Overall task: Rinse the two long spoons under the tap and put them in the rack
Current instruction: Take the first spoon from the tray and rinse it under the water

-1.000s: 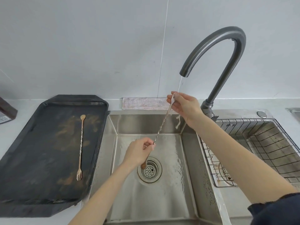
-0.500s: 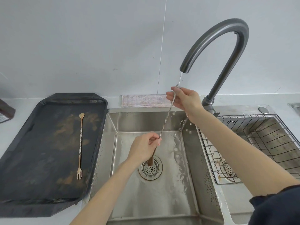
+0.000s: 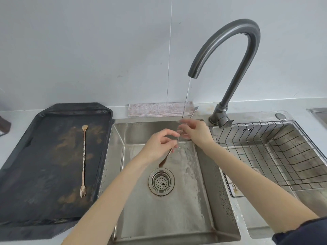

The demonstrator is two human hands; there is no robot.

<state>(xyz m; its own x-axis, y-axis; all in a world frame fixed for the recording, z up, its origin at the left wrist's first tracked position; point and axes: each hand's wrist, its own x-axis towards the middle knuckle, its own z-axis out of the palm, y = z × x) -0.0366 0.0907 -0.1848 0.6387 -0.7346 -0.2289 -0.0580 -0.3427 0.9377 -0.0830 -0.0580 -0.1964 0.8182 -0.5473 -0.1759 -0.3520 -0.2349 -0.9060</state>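
Water runs from the grey tap (image 3: 226, 48) into the steel sink (image 3: 159, 218). A long twisted spoon (image 3: 165, 159) slants through the stream, fork end up near the cloth, bowl end low above the drain. My left hand (image 3: 160, 145) pinches its lower shaft. My right hand (image 3: 193, 130) grips the shaft higher up, just under the water. The second long spoon (image 3: 83, 160) lies lengthwise on the dark tray (image 3: 23, 174) at the left, spoon end far, fork end near. The wire rack (image 3: 276, 156) sits in the right basin, with nothing seen in it.
A pinkish cloth (image 3: 159, 109) lies folded behind the sink against the wall. The round drain strainer (image 3: 161, 181) sits mid-sink. A dark object (image 3: 4, 123) pokes in at the far left edge. White counter surrounds the basins.
My hands have drawn closer together along the spoon, and my right hand has dropped lower, so the fork end now sticks out above it. The spoon on the tray has not moved.
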